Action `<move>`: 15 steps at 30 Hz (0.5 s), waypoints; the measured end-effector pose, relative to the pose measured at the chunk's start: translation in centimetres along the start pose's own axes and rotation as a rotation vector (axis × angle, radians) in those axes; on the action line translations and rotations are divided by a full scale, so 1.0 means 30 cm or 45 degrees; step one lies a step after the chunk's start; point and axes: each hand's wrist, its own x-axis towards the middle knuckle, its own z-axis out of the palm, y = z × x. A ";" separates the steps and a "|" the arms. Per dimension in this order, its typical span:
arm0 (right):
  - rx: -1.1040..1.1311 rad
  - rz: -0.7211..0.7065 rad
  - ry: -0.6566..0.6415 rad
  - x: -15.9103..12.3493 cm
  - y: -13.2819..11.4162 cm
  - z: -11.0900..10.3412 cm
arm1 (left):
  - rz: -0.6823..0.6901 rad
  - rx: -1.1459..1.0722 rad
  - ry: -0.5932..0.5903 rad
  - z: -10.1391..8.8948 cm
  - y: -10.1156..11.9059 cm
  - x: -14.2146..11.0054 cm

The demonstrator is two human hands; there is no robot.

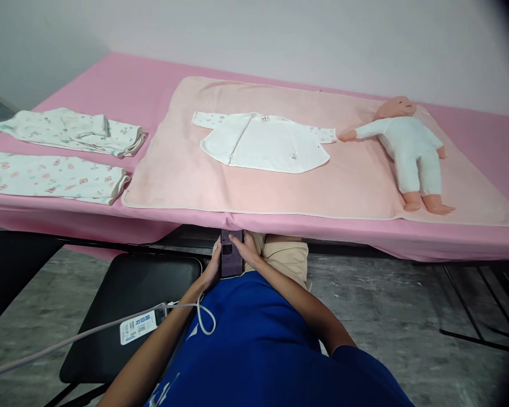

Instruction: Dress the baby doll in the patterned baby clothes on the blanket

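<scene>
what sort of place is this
Possibly a baby-care practice room, though one view can't confirm it: a doll lies on a pink mat beside a small shirt spread flat, with folded clothes off to the left.

Single head-worn view, looking forward and down from above the wearer's blue shirt (254, 339), which is closest at the bottom edge, left hand (213, 265) and right hand (247, 250) near, below centre, pink-covered table (131, 85) farther off, pale wall (258, 39) beyond.
</scene>
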 end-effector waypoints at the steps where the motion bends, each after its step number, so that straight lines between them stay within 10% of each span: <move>1: 0.005 0.001 -0.001 0.000 -0.001 0.000 | 0.004 0.001 -0.011 -0.001 0.000 -0.001; 15: 0.054 0.045 -0.023 -0.012 -0.008 -0.018 | -0.019 -0.003 0.078 0.035 0.016 -0.020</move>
